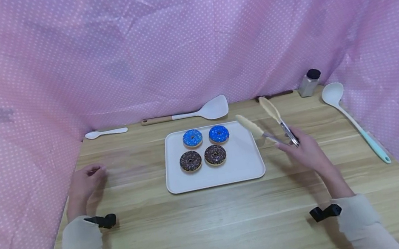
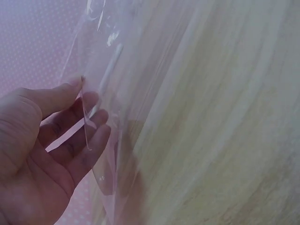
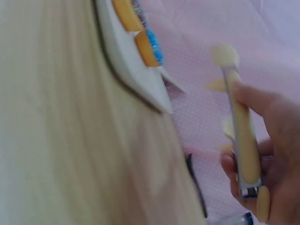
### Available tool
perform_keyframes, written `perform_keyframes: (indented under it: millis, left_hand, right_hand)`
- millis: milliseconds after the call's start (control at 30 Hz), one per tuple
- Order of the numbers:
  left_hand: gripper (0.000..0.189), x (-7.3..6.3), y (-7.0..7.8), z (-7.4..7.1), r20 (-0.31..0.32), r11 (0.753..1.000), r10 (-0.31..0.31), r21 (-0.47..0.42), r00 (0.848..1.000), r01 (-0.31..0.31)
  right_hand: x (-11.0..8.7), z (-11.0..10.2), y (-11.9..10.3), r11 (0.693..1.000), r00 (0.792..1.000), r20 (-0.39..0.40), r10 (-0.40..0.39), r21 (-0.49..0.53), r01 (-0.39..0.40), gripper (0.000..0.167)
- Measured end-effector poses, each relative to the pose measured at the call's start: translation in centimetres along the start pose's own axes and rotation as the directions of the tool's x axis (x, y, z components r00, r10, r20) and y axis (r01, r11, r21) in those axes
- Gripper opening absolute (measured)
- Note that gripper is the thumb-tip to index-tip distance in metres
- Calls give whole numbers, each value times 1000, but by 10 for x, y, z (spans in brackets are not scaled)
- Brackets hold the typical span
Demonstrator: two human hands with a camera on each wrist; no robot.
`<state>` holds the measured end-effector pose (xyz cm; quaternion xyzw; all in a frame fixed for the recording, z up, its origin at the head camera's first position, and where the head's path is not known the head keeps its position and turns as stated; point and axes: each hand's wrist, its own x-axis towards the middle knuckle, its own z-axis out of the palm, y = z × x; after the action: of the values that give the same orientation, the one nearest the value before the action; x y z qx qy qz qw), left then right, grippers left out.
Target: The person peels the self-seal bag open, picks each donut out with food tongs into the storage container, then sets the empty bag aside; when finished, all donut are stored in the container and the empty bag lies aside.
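My left hand [image 1: 86, 182] is over the left side of the table. In the left wrist view, its thumb and fingers pinch the edge of a clear plastic bag [image 2: 110, 47], which barely shows in the head view. With my right hand [image 1: 307, 152] I grip a pair of tongs [image 3: 246, 140] with cream-coloured tips, spread apart just past the tray's right end. On the white tray [image 1: 239, 172] lie two blue-iced donuts [image 1: 192, 137] at the back and two chocolate donuts [image 1: 191, 161] in front, all with sprinkles.
Along the back edge lie a small white spoon [image 1: 105, 132], a white spatula [image 1: 214, 107] and a dark-handled utensil [image 1: 281, 93]. A black-lidded shaker [image 1: 308, 83] stands near a ladle [image 1: 353, 118] at the right. Pink dotted cloth [image 1: 171, 38] encloses the table.
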<state>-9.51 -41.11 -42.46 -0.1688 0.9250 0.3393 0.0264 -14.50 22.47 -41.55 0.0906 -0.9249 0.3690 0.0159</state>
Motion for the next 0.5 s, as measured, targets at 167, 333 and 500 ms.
perform_keyframes:
  millis: [167, 333, 500]
  left_hand:
    - [40, 0, 3, 5, 32, 999, 43, 17, 999, -44]
    - [39, 0, 3, 11, 56, 999, 51, -3, 997, -51]
    - [41, 1, 3, 15, 60, 999, 47, 0, 997, -47]
  right_hand:
    - [0, 4, 13, 988, 977, -145, 154, -5, -156, 52]
    - [-2, 4, 27, 948, 932, -179, 315, 12, -318, 62]
    - [-2, 5, 37, 922, 904, -184, 385, 24, -387, 67]
